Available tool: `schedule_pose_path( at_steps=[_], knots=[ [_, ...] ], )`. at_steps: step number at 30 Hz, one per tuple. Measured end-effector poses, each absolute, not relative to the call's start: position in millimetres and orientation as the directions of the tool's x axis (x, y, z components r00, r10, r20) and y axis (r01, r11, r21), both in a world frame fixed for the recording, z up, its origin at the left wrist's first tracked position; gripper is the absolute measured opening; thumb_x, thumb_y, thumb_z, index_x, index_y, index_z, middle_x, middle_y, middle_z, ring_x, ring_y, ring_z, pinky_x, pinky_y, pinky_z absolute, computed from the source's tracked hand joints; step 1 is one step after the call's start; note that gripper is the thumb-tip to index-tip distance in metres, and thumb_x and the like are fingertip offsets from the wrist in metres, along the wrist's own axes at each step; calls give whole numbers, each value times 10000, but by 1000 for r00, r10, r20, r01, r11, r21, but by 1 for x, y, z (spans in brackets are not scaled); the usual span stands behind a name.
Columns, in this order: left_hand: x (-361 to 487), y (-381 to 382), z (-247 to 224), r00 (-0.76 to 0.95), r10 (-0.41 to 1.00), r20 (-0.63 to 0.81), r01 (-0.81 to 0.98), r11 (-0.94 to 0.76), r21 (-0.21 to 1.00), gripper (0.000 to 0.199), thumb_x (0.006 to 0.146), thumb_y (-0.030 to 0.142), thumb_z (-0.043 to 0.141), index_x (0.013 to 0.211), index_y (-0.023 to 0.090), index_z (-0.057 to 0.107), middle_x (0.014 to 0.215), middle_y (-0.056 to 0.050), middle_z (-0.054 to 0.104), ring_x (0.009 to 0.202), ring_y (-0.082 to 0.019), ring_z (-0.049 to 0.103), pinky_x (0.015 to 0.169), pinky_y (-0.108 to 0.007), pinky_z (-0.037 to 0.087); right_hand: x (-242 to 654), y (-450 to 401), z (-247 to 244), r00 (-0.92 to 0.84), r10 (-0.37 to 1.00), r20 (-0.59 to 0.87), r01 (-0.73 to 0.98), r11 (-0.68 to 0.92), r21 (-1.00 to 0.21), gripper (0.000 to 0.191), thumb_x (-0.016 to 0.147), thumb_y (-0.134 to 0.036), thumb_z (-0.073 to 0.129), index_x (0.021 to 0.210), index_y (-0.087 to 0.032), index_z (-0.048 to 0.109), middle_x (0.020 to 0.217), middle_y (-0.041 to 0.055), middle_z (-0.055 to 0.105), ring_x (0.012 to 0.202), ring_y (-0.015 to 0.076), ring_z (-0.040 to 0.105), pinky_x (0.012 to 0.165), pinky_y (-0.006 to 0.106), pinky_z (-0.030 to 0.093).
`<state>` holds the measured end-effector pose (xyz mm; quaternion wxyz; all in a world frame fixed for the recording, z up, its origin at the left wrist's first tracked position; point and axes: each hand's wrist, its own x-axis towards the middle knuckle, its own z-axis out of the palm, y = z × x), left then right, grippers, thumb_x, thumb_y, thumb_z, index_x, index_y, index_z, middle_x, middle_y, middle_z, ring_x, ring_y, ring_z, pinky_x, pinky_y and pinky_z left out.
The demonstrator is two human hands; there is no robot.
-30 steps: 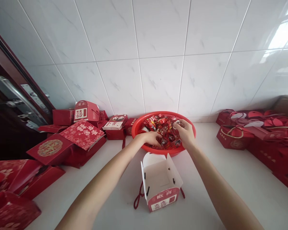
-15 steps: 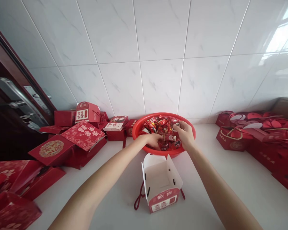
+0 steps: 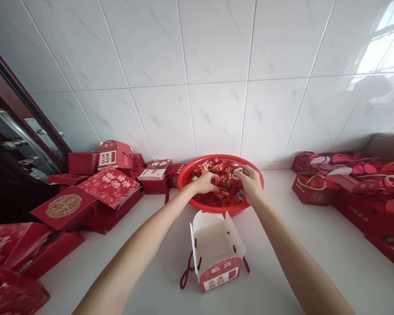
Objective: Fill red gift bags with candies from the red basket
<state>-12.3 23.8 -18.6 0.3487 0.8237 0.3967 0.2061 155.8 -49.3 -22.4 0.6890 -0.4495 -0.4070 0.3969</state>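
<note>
A red plastic basket holds many red-wrapped candies. Over its left half is my left hand, fingers closed round a shiny red-wrapped candy. At the right side of the basket, my right hand pinches a candy with a white label and dark print. In front of the basket stands an open box with a white inside, a red printed end and a dark red cord. Nothing lies in the part of the box I can see.
Red gift boxes are heaped on the left, near a dark door with a metal handle. Red boxes with cord handles crowd the right side. A tiled wall rises behind the white tabletop.
My left hand has lifted a little out of the candies, now with a red-wrapped one in its fingers. My right hand stays at the basket's right side. The view has shifted slightly.
</note>
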Motion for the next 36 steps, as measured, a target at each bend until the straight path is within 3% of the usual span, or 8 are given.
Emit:
schedule_pose_path(
  at_steps=[3,6,10,21,28,36],
  knots=[
    [-12,28,-21,578,803,147,413,-443,795,140,586,197,748,676,166,646,680,26,632,734,-192,609,704,-297,478,156,-48,-23,341,919,199,-207,279,-938,179,616,-354,729,672,-217,628,692,-13,631,681,154,554,633,279,461],
    [-12,30,-22,526,822,218,300,-420,857,241,602,228,784,822,164,711,820,-19,722,878,-241,661,798,-335,520,157,-46,-25,336,920,202,-226,287,-931,190,611,-367,743,680,-220,643,709,-3,657,697,165,579,650,287,473],
    [-13,29,-21,475,852,222,205,-352,913,358,617,302,826,931,155,737,922,-71,758,961,-286,679,874,-396,533,158,-47,-24,315,934,172,-274,263,-925,213,600,-377,762,699,-220,657,721,-5,668,701,167,594,659,291,482],
    [-14,32,-24,498,844,199,155,-312,937,385,588,380,878,871,150,753,831,-57,766,860,-258,696,861,-381,530,159,-49,-21,281,951,130,-318,220,-922,229,594,-382,790,736,-227,700,766,-1,691,738,179,630,679,300,508],
    [-17,34,-25,405,890,210,195,-308,931,354,601,361,873,869,162,755,799,-36,758,855,-263,698,832,-373,541,159,-51,-18,267,959,97,-347,190,-918,231,579,-369,802,733,-225,707,762,3,699,735,184,628,684,310,520],
    [-19,32,-20,410,859,306,139,-390,910,306,634,379,835,860,184,769,1039,-72,749,1024,-255,665,949,-385,500,160,-50,-19,242,965,104,-322,181,-929,257,578,-407,814,725,-236,690,775,12,693,790,213,636,679,319,519]
  ],
)
